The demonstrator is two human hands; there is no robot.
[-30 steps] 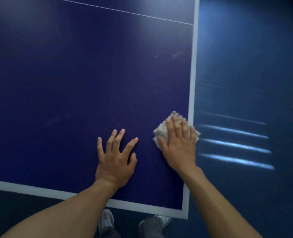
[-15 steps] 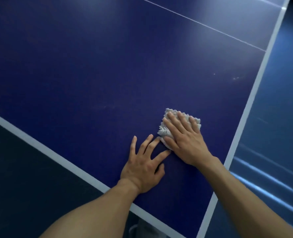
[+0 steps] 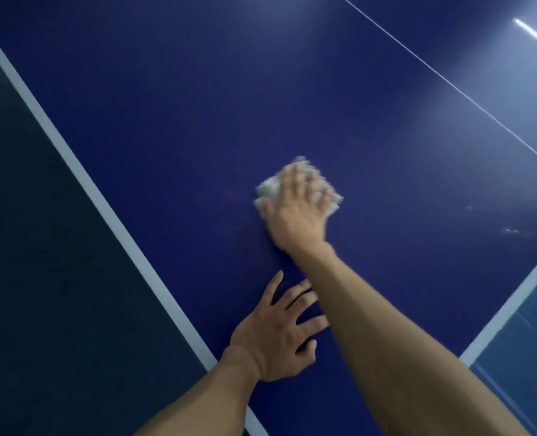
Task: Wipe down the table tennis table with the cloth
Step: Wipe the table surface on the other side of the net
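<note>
The dark blue table tennis table [image 3: 198, 121] fills most of the head view, with white lines along its edges. A crumpled whitish cloth [image 3: 268, 188] lies on it near the middle of the frame. My right hand [image 3: 298, 209] presses flat on the cloth with straight fingers, blurred by motion. My left hand [image 3: 276, 332] rests flat on the table surface nearer to me, fingers spread, close to the white edge line. My right forearm crosses just beside the left hand's fingertips.
The table's white edge line [image 3: 81, 174] runs diagonally at the left, with dark floor [image 3: 40, 278] beyond it. Another edge line [image 3: 512, 303] shows at the lower right, with blue floor [image 3: 531, 357] past it. A thin white centre line [image 3: 449, 83] crosses the upper right.
My right hand has pushed the cloth farther away from me across the table, away from the right edge. The left hand stays flat near the edge. The view has turned.
</note>
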